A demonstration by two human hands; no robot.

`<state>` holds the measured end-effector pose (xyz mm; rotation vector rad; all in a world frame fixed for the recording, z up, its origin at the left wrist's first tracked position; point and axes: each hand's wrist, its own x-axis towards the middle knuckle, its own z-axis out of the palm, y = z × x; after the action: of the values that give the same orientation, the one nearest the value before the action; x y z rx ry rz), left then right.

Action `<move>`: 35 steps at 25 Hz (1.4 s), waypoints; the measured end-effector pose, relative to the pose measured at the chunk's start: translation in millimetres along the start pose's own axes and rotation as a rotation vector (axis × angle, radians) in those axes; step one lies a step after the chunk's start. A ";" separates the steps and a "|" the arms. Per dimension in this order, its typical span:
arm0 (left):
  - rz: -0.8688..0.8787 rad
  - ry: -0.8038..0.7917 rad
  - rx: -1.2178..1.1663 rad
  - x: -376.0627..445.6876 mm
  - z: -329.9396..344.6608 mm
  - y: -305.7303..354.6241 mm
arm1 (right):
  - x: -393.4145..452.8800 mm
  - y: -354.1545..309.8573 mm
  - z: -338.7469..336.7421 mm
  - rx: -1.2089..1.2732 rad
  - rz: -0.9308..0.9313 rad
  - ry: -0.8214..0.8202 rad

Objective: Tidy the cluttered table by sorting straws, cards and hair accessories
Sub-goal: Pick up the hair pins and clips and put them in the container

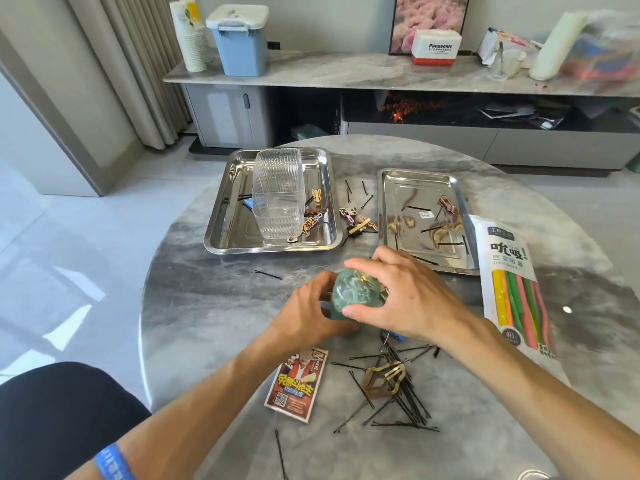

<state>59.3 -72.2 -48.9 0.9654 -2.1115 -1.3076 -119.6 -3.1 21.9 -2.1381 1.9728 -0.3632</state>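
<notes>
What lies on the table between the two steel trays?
In the head view, between the left tray and the right tray lie loose black bobby pins and a few decorative hair clips on the marble table.

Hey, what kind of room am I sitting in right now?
Most likely a home living room: a low media console along the wall, floor-length curtains and a framed picture behind the round marble table.

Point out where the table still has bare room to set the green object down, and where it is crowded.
Bare marble lies left of the card pack, below the left tray, crossed only by one stray pin. Crowded spots: the bobby pin pile near the right forearm, and the gap between trays, full of clips. The right tray holds scattered pins.
</notes>
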 end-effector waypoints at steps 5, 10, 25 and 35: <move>-0.021 0.000 0.009 0.0 -0.1 -1.0 | 11.4 -5.4 9.9 -0.115 0.048 -0.063; -0.045 -0.023 0.014 2.6 0.6 -5.0 | 2.7 0.6 17.7 0.102 0.063 -0.087; -0.062 -0.032 -0.058 2.5 0.9 -3.1 | 0.2 -2.6 23.9 0.093 -0.001 -0.078; 0.008 0.074 -0.207 2.2 -4.5 20.7 | -24.6 16.1 9.4 0.992 0.069 0.118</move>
<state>54.5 -70.3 -28.2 0.9021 -1.8797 -1.4314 -133.7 19.9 7.0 -1.4080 1.4112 -1.1716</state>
